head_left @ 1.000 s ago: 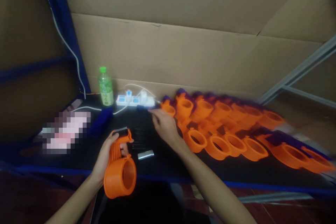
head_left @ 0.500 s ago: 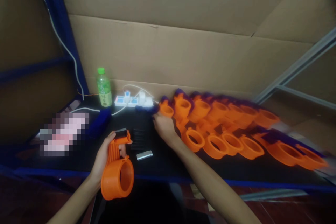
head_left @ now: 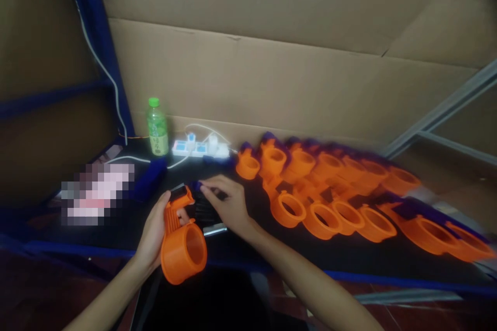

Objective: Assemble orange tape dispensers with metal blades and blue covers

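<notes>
My left hand (head_left: 153, 230) is wrapped round the ribbed grip of an orange tape dispenser (head_left: 183, 256), its wide open ring hanging toward me. A dark piece with a pale edge sits at the dispenser's upper end. My right hand (head_left: 227, 201) pinches a small dark blue piece (head_left: 196, 185) just to the right of that end, apart from it as far as I can see. Beneath the right hand lie several thin black strips (head_left: 204, 209) and a silver metal piece (head_left: 215, 229), partly covered by the hand.
Several more orange dispensers (head_left: 289, 209) with dark blue parts fill the table's right side. At the back stand a white power strip (head_left: 200, 149) and a green-capped bottle (head_left: 157, 129). A dark blue item (head_left: 151, 178) lies left, beside a blurred-out patch. Cardboard (head_left: 252, 77) walls the rear.
My right hand has come from the back row of dispensers toward the left hand, now with a small dark blue piece. The held dispenser has shifted slightly up and right.
</notes>
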`<state>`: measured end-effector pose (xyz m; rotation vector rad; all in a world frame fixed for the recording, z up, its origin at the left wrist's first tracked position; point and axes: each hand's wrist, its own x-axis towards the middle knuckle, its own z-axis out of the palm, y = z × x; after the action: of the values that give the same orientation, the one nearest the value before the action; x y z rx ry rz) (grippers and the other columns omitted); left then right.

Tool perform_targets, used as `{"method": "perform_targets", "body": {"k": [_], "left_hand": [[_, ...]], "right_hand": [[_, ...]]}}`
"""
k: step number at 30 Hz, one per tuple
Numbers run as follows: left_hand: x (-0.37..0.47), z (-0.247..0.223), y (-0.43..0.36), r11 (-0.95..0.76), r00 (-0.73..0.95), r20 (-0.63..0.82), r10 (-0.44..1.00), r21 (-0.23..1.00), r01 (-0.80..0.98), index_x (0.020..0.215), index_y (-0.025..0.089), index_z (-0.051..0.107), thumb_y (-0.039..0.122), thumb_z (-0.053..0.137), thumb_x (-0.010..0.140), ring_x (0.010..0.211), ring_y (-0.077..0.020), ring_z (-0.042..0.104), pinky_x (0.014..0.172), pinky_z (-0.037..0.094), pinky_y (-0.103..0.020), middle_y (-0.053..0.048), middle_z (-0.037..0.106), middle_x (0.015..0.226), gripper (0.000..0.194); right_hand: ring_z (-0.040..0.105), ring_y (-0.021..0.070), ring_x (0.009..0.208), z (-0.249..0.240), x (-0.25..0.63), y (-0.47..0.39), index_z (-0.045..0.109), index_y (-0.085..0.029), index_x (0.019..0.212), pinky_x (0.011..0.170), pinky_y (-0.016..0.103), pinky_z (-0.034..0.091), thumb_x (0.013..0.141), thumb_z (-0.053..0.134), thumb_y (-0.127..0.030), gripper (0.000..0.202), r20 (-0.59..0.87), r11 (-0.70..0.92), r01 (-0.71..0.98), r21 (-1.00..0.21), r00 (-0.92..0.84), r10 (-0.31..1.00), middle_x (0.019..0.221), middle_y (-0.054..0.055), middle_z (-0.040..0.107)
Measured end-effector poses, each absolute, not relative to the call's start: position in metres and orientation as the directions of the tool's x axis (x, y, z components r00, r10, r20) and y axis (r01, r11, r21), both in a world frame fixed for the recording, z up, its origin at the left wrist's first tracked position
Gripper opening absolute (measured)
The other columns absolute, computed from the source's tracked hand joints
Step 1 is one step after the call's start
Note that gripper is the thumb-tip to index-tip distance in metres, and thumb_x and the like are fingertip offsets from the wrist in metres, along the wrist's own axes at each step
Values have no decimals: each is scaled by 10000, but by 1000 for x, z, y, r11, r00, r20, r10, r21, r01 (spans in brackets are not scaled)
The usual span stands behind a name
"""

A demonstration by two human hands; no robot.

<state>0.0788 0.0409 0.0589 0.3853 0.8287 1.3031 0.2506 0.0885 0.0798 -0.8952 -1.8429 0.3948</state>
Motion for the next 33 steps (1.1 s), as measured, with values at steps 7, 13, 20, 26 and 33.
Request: {"method": "perform_targets", "body": {"k": [7, 13, 20, 26, 33], "left_hand": [[78, 56, 40, 271, 88, -293, 952, 674, -687, 812, 161, 591, 540, 746, 791, 525, -162, 606, 496, 478, -251, -40, 663, 603, 410], [76, 53, 38, 268, 51, -315, 948, 701, -660, 792, 178, 566, 559, 738, 797, 499, -147, 593, 524, 489, -262, -29, 664, 602, 418], [78, 53, 39, 264, 23, -339, 941, 689, -675, 850, 180, 579, 537, 777, 762, 503, -154, 610, 508, 483, -256, -2, 649, 596, 417], [79, 57, 37, 263, 23, -331, 944, 706, -658, 838, 185, 580, 548, 780, 754, 469, -141, 588, 496, 474, -251, 26, 613, 561, 423], [74, 59, 37, 351, 121, -360, 925, 690, -633, 768, 130, 651, 586, 710, 819, 533, -145, 614, 527, 503, -247, -47, 662, 634, 463]], "right_hand": [[682, 136, 828, 67, 248, 86, 753, -217, 1092, 700, 251, 577, 931, 668, -247, 186, 742, 815, 320, -483, -345, 575, 952, 62, 741], [683, 145, 856, 63, 251, 84, 733, -220, 1079, 762, 282, 582, 940, 643, -195, 167, 779, 874, 367, -317, -426, 461, 959, 60, 738], [674, 151, 835, 64, 249, 79, 720, -220, 1096, 745, 295, 582, 957, 617, -204, 174, 761, 865, 395, -311, -441, 475, 941, 64, 728], [667, 144, 848, 65, 250, 77, 720, -212, 1090, 768, 289, 581, 963, 617, -203, 164, 735, 868, 354, -348, -472, 487, 967, 67, 718], [673, 123, 835, 63, 245, 73, 712, -227, 1163, 758, 263, 596, 967, 607, -188, 226, 727, 844, 239, -480, -430, 535, 946, 50, 668]]}}
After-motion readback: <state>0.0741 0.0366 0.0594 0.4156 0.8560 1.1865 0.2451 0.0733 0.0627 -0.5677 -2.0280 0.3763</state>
